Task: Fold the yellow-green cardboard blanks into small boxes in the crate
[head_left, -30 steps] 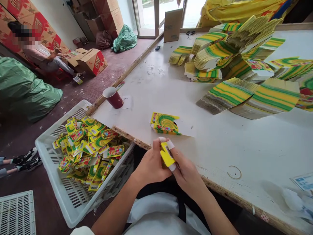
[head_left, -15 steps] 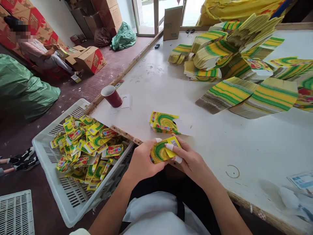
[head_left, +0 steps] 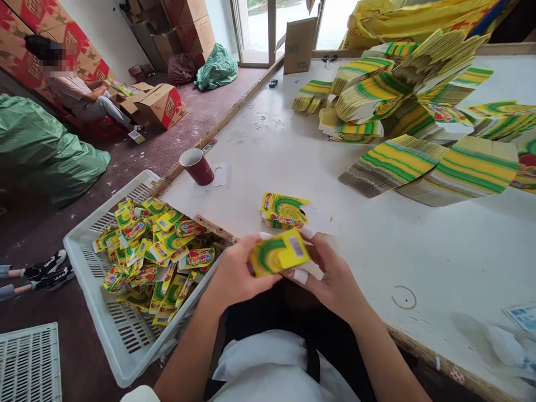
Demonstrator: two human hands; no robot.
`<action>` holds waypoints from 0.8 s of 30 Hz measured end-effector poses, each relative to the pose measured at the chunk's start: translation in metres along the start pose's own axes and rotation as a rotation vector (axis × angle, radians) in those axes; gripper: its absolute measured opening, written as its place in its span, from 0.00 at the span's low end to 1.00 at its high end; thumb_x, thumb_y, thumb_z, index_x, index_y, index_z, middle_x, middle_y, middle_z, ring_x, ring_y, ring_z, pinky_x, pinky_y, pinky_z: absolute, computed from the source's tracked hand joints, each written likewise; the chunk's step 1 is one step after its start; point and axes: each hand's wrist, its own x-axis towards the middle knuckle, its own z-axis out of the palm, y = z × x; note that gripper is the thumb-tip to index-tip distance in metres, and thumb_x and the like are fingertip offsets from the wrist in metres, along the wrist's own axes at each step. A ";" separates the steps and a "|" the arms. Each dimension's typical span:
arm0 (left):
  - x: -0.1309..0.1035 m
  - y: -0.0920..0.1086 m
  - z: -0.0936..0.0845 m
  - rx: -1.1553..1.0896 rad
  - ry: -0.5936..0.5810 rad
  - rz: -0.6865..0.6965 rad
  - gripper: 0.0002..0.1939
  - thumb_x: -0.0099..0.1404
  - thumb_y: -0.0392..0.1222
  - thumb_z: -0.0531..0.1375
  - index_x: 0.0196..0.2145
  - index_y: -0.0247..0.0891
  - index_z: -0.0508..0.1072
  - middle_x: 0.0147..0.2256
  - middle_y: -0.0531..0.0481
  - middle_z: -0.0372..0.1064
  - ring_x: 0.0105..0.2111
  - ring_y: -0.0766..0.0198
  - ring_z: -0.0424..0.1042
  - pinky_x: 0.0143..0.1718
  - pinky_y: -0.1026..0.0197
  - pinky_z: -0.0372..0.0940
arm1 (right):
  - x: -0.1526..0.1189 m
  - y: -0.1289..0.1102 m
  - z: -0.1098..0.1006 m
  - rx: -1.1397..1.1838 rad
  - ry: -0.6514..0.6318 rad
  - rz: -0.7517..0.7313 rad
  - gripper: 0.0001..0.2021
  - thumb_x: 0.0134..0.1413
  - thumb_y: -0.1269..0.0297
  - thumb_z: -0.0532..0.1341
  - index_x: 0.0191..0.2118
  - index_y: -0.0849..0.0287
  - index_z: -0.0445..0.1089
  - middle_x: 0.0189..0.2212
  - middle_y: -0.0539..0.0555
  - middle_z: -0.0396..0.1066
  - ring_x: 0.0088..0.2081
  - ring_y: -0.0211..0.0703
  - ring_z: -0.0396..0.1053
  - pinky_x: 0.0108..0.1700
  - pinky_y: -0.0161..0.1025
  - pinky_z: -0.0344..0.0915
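Curling round the yellow box (head_left: 270,257) over the edge of the counter (head_left: 360,234), the left hand (head_left: 234,273) is gripping it; the right hand (head_left: 337,279), half open, is no longer covering its face but framing the end with the barcode (head_left: 296,246), contact unclear, suggesting its hold is shifting.

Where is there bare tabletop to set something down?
Bare tabletop lies between the maroon cup and the carton stacks, and between those stacks and the right hand. It's crowded under the stacks, just beyond the held carton, where another carton lies, and in the heaped crate.
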 end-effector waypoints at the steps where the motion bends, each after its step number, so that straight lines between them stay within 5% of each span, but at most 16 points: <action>1: -0.001 -0.007 -0.012 -0.004 0.093 -0.038 0.26 0.54 0.49 0.69 0.48 0.40 0.69 0.41 0.48 0.75 0.39 0.56 0.77 0.42 0.57 0.73 | 0.006 0.000 -0.001 -0.014 0.030 -0.001 0.32 0.59 0.62 0.64 0.67 0.48 0.53 0.57 0.61 0.71 0.50 0.52 0.75 0.50 0.51 0.74; 3: -0.004 -0.025 -0.042 0.128 0.481 -0.145 0.25 0.55 0.53 0.67 0.46 0.39 0.68 0.43 0.46 0.73 0.42 0.52 0.76 0.46 0.50 0.72 | 0.021 0.003 -0.002 -0.141 0.143 -0.014 0.29 0.60 0.63 0.62 0.65 0.50 0.56 0.54 0.61 0.73 0.49 0.53 0.75 0.49 0.52 0.74; 5: -0.007 -0.041 -0.070 0.408 0.833 -0.242 0.36 0.47 0.56 0.71 0.48 0.35 0.67 0.49 0.38 0.69 0.53 0.39 0.69 0.56 0.38 0.63 | 0.037 0.009 -0.002 -0.355 0.224 -0.007 0.26 0.59 0.68 0.60 0.62 0.53 0.60 0.50 0.61 0.75 0.48 0.56 0.73 0.48 0.54 0.72; 7: -0.009 -0.053 -0.088 0.495 0.967 -0.284 0.41 0.46 0.59 0.70 0.52 0.33 0.66 0.54 0.33 0.66 0.58 0.35 0.63 0.61 0.34 0.56 | 0.049 0.017 0.001 -0.541 0.224 0.011 0.26 0.53 0.76 0.57 0.59 0.56 0.63 0.45 0.61 0.75 0.45 0.58 0.71 0.46 0.55 0.71; 10: -0.010 -0.057 -0.079 0.313 0.873 -0.275 0.35 0.53 0.59 0.67 0.52 0.36 0.68 0.53 0.36 0.68 0.56 0.41 0.67 0.61 0.39 0.59 | 0.055 0.025 0.007 -0.661 0.200 0.017 0.26 0.46 0.81 0.55 0.53 0.58 0.65 0.40 0.62 0.74 0.41 0.58 0.69 0.44 0.55 0.70; 13: -0.004 -0.051 -0.040 -0.025 0.648 -0.229 0.30 0.54 0.55 0.67 0.51 0.39 0.69 0.53 0.39 0.70 0.54 0.47 0.70 0.58 0.44 0.63 | 0.050 0.022 0.007 -0.635 0.244 0.013 0.24 0.45 0.81 0.55 0.50 0.56 0.63 0.39 0.59 0.71 0.40 0.56 0.67 0.44 0.54 0.69; 16: 0.001 -0.036 0.006 -0.380 0.484 -0.132 0.36 0.49 0.54 0.72 0.52 0.42 0.68 0.56 0.39 0.69 0.57 0.49 0.68 0.56 0.49 0.65 | 0.040 0.005 0.004 -0.483 0.253 0.041 0.23 0.45 0.79 0.55 0.48 0.53 0.60 0.36 0.54 0.68 0.36 0.50 0.67 0.39 0.47 0.68; 19: 0.003 -0.009 0.038 -0.843 0.319 -0.024 0.39 0.44 0.62 0.73 0.50 0.42 0.71 0.51 0.41 0.72 0.53 0.48 0.71 0.52 0.51 0.68 | 0.026 -0.019 0.012 -0.174 0.070 0.060 0.22 0.47 0.76 0.59 0.49 0.52 0.59 0.33 0.49 0.65 0.31 0.43 0.65 0.35 0.40 0.67; 21: 0.005 0.010 0.048 -1.102 0.324 -0.054 0.33 0.48 0.68 0.68 0.43 0.40 0.74 0.41 0.44 0.75 0.46 0.51 0.75 0.48 0.53 0.70 | 0.015 -0.033 0.024 0.083 -0.093 0.080 0.25 0.49 0.74 0.60 0.53 0.52 0.58 0.32 0.47 0.63 0.30 0.39 0.64 0.33 0.37 0.67; 24: 0.009 0.027 0.052 -1.333 0.513 -0.102 0.30 0.52 0.71 0.64 0.32 0.39 0.73 0.27 0.53 0.68 0.30 0.62 0.73 0.38 0.59 0.71 | 0.000 -0.044 0.042 0.336 -0.146 0.129 0.24 0.54 0.72 0.59 0.56 0.52 0.58 0.32 0.47 0.63 0.31 0.38 0.65 0.32 0.34 0.67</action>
